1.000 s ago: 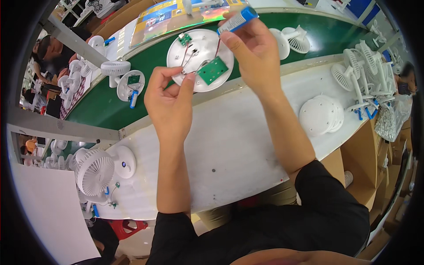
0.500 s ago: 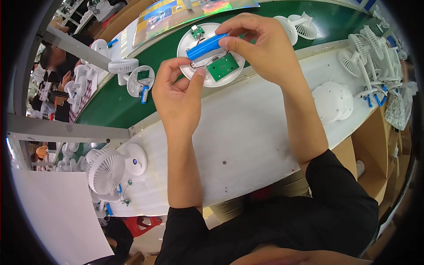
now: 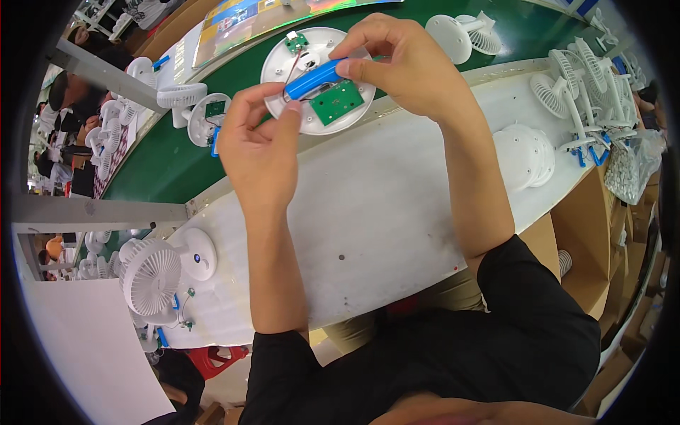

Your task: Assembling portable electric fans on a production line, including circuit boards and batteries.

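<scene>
A round white fan base (image 3: 322,37) lies open-side up at the far side of the bench, partly over the green belt. A blue cylindrical battery (image 3: 312,80) rests low over its middle, slanting up to the right. Thumb and index of my right hand (image 3: 397,64) pinch its right end. At its left end, the thumb and index of my left hand (image 3: 263,134) close around the battery and the rim beside it. Below the battery sits a green circuit board (image 3: 337,103); a smaller board (image 3: 296,42) with thin wires is near the base's top edge.
The green belt (image 3: 159,159) carries another opened fan base (image 3: 198,124) and a white fan (image 3: 476,35). A fan (image 3: 152,276) stands left on the white bench (image 3: 375,205). Stacked white discs (image 3: 524,157) and several small fans (image 3: 588,92) are at right. A grey post (image 3: 106,211) crosses the left.
The battery has come down closer to the base and the circuit board, with both hands still at its ends. The whole view has shifted slightly, moving things leftward in the picture.
</scene>
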A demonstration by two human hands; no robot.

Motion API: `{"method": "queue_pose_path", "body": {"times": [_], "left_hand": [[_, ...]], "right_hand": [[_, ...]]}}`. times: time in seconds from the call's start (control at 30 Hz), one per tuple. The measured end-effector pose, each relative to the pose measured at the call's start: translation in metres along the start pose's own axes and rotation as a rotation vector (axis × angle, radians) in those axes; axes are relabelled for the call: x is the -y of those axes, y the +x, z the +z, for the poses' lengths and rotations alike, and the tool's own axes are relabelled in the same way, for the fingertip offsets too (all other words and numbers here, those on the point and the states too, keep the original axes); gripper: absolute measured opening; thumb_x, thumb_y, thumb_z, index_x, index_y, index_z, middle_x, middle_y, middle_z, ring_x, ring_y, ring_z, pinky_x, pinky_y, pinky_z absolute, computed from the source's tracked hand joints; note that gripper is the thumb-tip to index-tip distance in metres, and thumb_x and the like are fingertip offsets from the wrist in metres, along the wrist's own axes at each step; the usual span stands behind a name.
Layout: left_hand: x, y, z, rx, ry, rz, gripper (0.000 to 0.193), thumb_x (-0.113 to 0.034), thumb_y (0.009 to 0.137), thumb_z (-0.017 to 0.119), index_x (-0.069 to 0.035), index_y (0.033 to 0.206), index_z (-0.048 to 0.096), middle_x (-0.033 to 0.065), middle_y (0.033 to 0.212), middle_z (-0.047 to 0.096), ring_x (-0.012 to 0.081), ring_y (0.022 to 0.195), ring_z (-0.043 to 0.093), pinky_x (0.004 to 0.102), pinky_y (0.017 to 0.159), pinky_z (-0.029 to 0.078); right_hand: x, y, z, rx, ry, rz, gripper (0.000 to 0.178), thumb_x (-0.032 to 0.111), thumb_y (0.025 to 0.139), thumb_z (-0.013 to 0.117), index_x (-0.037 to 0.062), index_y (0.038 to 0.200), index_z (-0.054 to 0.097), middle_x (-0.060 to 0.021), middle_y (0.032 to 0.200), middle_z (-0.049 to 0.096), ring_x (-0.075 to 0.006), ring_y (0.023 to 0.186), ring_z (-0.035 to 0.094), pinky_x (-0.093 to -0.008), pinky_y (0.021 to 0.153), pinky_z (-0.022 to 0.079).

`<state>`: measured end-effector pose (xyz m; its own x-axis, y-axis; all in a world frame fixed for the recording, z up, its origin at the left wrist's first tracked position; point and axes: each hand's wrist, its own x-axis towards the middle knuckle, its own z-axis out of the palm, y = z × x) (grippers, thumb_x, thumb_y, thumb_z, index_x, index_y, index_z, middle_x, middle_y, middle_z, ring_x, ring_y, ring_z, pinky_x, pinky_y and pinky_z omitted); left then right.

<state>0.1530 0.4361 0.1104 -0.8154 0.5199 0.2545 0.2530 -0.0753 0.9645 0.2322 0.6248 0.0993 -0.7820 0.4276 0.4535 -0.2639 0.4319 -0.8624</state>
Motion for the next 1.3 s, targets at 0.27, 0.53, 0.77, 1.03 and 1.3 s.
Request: {"method": "queue_pose_path", "body": {"times": [0.27, 0.53, 0.77, 1.03, 1.3], "left_hand": [[-0.002, 0.006, -0.013, 0.012, 0.013, 0.037, 0.026, 0.008, 0.084, 0.066, 0.003, 0.109, 0.061, 0.0134, 0.098, 0.067, 0.0082, 0.07, 0.059, 0.0149, 0.062, 0.046], [-0.005, 0.009, -0.04, 0.058, 0.177, 0.008, 0.023, 0.003, 0.086, 0.066, 0.0, 0.108, 0.063, 0.0112, 0.095, 0.066, 0.0115, 0.081, 0.06, 0.0185, 0.072, 0.049], [-0.002, 0.013, -0.043, 0.02, 0.017, -0.072, 0.017, -0.003, 0.092, 0.061, -0.001, 0.108, 0.064, 0.0133, 0.099, 0.069, 0.0136, 0.084, 0.063, 0.0214, 0.075, 0.053], [-0.005, 0.003, -0.032, 0.08, 0.131, -0.04, 0.023, -0.002, 0.093, 0.057, -0.002, 0.115, 0.064, 0.0142, 0.097, 0.07, 0.0143, 0.083, 0.066, 0.0237, 0.075, 0.056], [-0.011, -0.029, -0.041, 0.003, 0.018, -0.006, 0.046, 0.006, 0.089, 0.058, -0.005, 0.134, 0.057, 0.0175, 0.099, 0.072, 0.015, 0.08, 0.069, 0.0212, 0.067, 0.057]], "right_hand": [[0.01, 0.011, -0.012, 0.344, 0.098, 0.039, 0.028, -0.002, 0.083, 0.065, 0.004, 0.109, 0.071, -0.0035, 0.084, 0.066, -0.0109, 0.07, 0.052, -0.0206, 0.063, 0.041], [0.005, 0.009, 0.009, 0.211, -0.076, -0.107, 0.028, 0.01, 0.071, 0.076, 0.0148, 0.098, 0.078, -0.0005, 0.062, 0.047, -0.0135, 0.053, 0.04, -0.0264, 0.051, 0.036], [0.084, -0.045, -0.077, -0.179, -0.415, 0.225, 0.023, 0.005, 0.086, 0.061, -0.0004, 0.106, 0.072, -0.007, 0.091, 0.07, -0.0104, 0.07, 0.053, -0.0209, 0.064, 0.043], [-0.014, -0.188, -0.114, -0.084, -1.503, 0.245, 0.035, 0.028, 0.084, 0.071, 0.0097, 0.114, 0.069, -0.0096, 0.116, 0.065, -0.0283, 0.103, 0.059, -0.0366, 0.089, 0.048], [0.069, -0.211, -0.054, -0.17, -0.853, 0.513, 0.045, -0.002, 0.074, 0.074, 0.0063, 0.116, 0.06, -0.0153, 0.106, 0.068, -0.033, 0.095, 0.064, -0.0357, 0.086, 0.051]]}}
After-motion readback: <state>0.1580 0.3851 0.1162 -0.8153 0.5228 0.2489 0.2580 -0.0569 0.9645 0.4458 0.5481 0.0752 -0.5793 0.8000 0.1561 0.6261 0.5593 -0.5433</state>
